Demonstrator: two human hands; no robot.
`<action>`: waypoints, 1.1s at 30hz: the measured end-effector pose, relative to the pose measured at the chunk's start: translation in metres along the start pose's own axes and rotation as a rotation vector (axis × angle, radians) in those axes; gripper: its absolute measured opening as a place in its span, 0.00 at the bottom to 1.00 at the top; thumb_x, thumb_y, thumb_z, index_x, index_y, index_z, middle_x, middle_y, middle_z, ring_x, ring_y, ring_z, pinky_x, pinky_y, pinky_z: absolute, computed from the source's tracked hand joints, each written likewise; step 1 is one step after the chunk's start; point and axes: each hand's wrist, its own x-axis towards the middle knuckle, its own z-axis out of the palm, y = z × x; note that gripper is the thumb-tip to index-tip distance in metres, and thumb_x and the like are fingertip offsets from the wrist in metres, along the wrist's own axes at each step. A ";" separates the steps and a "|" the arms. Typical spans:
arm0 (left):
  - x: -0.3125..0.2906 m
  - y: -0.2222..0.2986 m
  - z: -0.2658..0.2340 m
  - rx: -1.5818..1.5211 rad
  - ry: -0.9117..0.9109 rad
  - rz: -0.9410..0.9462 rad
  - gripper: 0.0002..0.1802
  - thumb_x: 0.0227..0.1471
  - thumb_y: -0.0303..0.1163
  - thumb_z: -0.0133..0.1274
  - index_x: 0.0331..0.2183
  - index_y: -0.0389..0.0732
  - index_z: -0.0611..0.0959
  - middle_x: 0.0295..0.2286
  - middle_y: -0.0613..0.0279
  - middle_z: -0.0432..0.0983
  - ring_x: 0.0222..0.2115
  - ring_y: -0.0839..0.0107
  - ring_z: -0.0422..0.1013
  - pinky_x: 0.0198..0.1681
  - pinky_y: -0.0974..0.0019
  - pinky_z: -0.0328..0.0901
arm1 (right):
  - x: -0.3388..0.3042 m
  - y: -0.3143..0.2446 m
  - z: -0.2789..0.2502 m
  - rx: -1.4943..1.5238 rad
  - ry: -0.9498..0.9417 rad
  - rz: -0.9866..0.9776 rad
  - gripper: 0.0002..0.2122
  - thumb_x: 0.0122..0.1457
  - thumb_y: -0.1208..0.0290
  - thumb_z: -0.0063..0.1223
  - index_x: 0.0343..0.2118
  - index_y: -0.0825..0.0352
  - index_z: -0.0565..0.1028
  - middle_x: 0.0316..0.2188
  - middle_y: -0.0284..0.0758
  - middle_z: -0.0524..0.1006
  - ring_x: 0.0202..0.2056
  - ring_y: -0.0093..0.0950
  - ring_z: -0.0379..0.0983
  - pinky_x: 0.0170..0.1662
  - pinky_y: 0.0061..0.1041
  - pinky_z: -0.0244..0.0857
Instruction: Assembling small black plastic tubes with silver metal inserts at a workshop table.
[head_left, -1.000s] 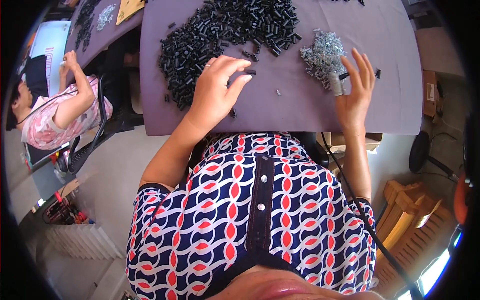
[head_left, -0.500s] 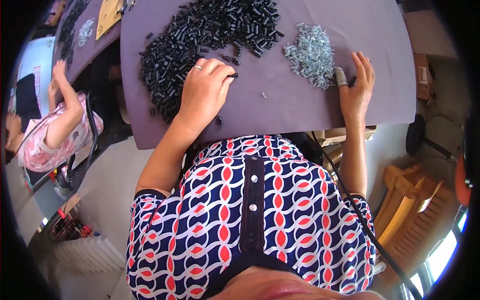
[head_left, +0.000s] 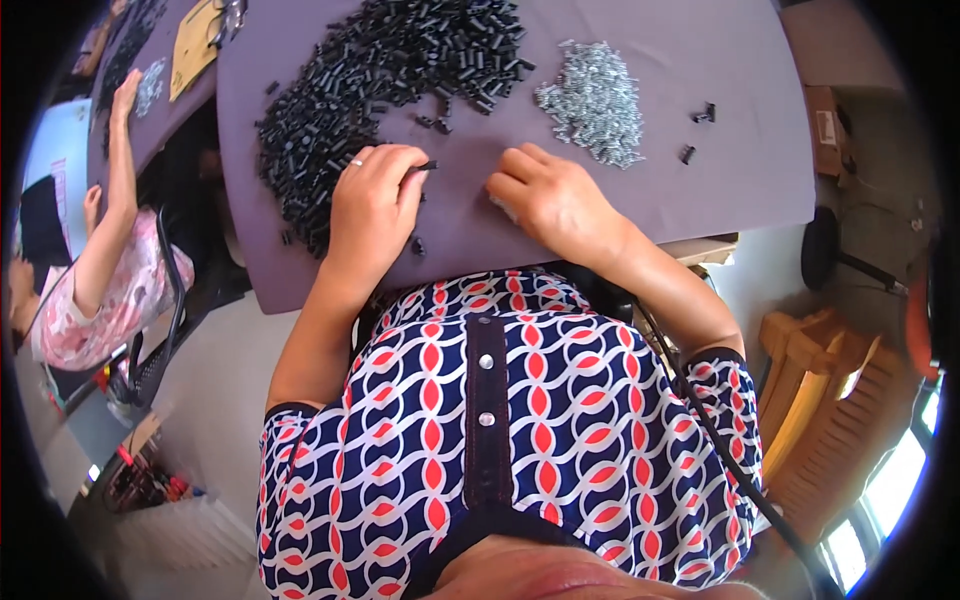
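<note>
Beside the big pile of small black plastic tubes, my left hand pinches one black tube between thumb and fingertips. My right hand is over the table just right of it, fingers curled together and pointing down. Whatever its fingertips hold, if anything, is hidden. Beyond the right hand lies a heap of small silvery springs. Two black pieces lie apart on the right of the table. A loose black tube sits by the left wrist.
The purple-grey table ends close to my body. At the left, another person reaches over a second table that carries black parts, springs and a yellow sheet. A brown wooden chair stands at the right, with a cardboard box behind it.
My right hand has swung left from beside the springs to the middle, its fingers closing where a single spring lay. Two black pieces now show at the right. The left hand keeps its tube.
</note>
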 end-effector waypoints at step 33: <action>-0.014 0.015 -0.008 -0.974 -0.119 -0.528 0.12 0.57 0.24 0.55 0.44 0.34 0.83 0.35 0.64 0.81 0.33 0.82 0.73 0.37 0.76 0.68 | 0.004 -0.001 -0.006 0.240 0.000 0.260 0.12 0.46 0.86 0.55 0.36 0.69 0.72 0.33 0.39 0.73 0.36 0.38 0.75 0.39 0.31 0.70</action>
